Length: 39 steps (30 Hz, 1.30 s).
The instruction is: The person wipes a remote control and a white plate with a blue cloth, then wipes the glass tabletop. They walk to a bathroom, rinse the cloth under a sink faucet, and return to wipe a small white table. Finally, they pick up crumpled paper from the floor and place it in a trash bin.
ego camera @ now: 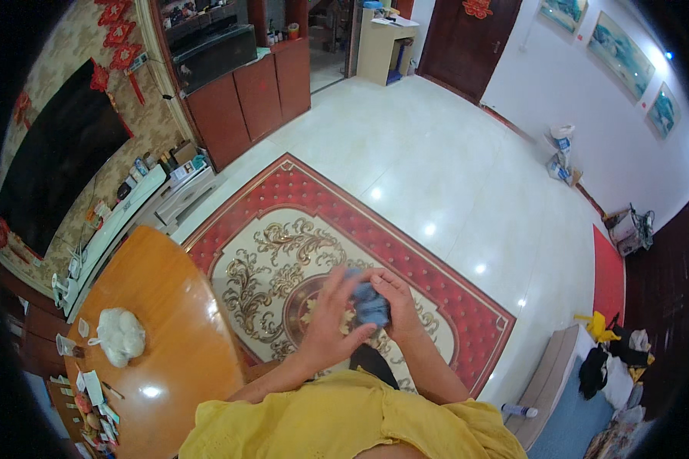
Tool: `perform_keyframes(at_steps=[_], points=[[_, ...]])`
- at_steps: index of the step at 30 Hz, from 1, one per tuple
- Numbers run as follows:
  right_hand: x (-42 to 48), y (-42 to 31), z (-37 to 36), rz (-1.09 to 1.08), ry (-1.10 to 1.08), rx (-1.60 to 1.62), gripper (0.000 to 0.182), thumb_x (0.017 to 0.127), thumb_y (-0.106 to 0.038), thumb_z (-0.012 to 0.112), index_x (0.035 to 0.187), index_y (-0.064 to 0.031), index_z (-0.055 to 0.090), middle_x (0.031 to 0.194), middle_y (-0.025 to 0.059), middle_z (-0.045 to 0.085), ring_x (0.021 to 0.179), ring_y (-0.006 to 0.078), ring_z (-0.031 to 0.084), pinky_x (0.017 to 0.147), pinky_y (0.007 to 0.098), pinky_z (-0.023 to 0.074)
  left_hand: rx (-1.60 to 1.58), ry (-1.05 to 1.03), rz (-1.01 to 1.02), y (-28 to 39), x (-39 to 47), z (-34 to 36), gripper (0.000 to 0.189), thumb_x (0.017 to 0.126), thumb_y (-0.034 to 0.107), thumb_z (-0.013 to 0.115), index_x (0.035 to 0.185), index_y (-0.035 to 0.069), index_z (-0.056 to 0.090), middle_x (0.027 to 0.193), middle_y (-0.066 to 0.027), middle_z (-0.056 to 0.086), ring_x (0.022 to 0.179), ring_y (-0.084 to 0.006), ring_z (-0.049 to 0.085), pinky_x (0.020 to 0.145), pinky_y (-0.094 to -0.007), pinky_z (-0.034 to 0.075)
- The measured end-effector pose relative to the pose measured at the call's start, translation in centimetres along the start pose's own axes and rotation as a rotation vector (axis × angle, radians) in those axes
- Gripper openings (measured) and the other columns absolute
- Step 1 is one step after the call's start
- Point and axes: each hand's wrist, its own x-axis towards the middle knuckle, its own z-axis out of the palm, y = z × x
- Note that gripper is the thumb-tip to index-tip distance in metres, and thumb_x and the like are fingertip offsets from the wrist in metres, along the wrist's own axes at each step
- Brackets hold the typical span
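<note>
A small bundle of dark blue cloth point(372, 307) is between my two hands, in front of my yellow top and above the patterned rug point(281, 178). My right hand point(399, 304) grips its right side, with the fingers curled over the top. My left hand point(333, 321) is at its left, slightly blurred, with the fingers spread and the thumb near the cloth's lower edge. Whether the left fingers touch the cloth is hard to tell.
At left, a wooden table point(178, 321) bears a white plastic bag point(120, 337), a plastic cup point(66, 346) and small items. A sofa point(542, 373) at lower right holds clothes and a cylindrical container point(519, 411). A TV stand point(126, 212) lies beyond the table.
</note>
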Motion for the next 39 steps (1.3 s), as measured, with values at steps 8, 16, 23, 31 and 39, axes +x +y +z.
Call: perform_keyframes(at_steps=[8, 16, 23, 31, 39], points=[[13.1, -8.7, -5.7, -0.209, -0.322, -0.494, 0.044, 0.09, -0.02, 0.06, 0.131, -0.0086, 0.051, 0.135, 0.0133, 0.045, 0.128, 0.0238, 0.04, 0.104, 0.0339, 0.033, -0.326, 0.2, -0.555, -4.7, 14.5, 4.8, 0.08, 0.084, 0.016, 0.067, 0.147, 0.007, 0.018, 0.138, -0.0173, 0.038, 0.123, -0.0251, 0.044, 0.1, -0.0353, 0.038], [28.9, -13.2, -13.9, -0.207, -0.358, -0.742, 0.051, 0.078, 0.0, 0.07, 0.126, -0.0028, 0.052, 0.131, 0.0111, 0.046, 0.12, 0.0189, 0.046, 0.101, 0.031, 0.0365, -0.149, 0.353, -0.78, -14.9, 26.2, 7.3, 0.017, 0.084, 0.008, 0.062, 0.097, -0.001, 0.058, 0.079, -0.0032, 0.06, 0.072, -0.0109, 0.053, 0.065, -0.0266, 0.044], [44.3, -22.1, -16.7, -0.1, -0.13, -0.455, 0.041, 0.079, 0.007, 0.065, 0.118, -0.0012, 0.055, 0.105, 0.0042, 0.058, 0.101, 0.0136, 0.055, 0.09, 0.0277, 0.0449, -0.689, 0.716, -0.603, -24.3, 43.2, 7.3, 0.005, 0.088, 0.007, 0.059, 0.088, 0.006, 0.053, 0.075, 0.0035, 0.05, 0.069, -0.0041, 0.044, 0.062, -0.0211, 0.038], [60.5, -28.2, -26.6, -0.219, -0.019, -0.599, 0.023, 0.088, -0.006, 0.062, 0.11, -0.0027, 0.058, 0.093, -0.0001, 0.058, 0.085, 0.0077, 0.054, 0.074, 0.0237, 0.0453, -0.523, 0.559, -0.428, -30.7, 63.3, 9.7, 0.015, 0.088, 0.005, 0.057, 0.103, 0.003, 0.053, 0.091, -0.0012, 0.057, 0.086, -0.0084, 0.053, 0.076, -0.0238, 0.044], [78.3, -35.1, -33.7, -0.046, -0.214, -0.381, 0.033, 0.095, -0.025, 0.048, 0.117, -0.0022, 0.056, 0.111, 0.0101, 0.06, 0.094, 0.0209, 0.059, 0.081, 0.0337, 0.0488, -0.049, 0.167, -0.308, -34.8, 81.6, 16.9, 0.043, 0.087, 0.014, 0.061, 0.127, 0.006, 0.048, 0.122, -0.013, 0.052, 0.097, -0.0164, 0.056, 0.087, -0.0286, 0.045]])
